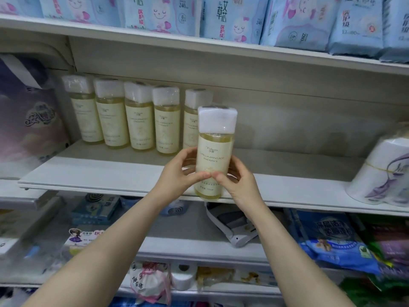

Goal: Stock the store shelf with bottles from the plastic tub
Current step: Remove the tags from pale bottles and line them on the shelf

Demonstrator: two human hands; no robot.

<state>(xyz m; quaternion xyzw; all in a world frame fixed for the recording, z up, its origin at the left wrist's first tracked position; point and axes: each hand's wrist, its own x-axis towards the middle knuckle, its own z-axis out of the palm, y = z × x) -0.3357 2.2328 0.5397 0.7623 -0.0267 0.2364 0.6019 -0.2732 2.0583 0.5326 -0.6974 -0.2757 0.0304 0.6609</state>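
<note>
While both hands, left (177,171) and right (238,180), grip one bottle (214,151), five bottles (141,120) line shelf (99,171).

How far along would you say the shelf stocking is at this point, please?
Done: five bottles already stand in a row at the back left of the shelf. In hand: a sixth bottle is held upright by the left hand and right hand at the shelf's front edge, not yet set down. Left: the shelf stretch to the right of the row looks unfilled; the tub is out of view, so the remaining count is unknown.
</note>
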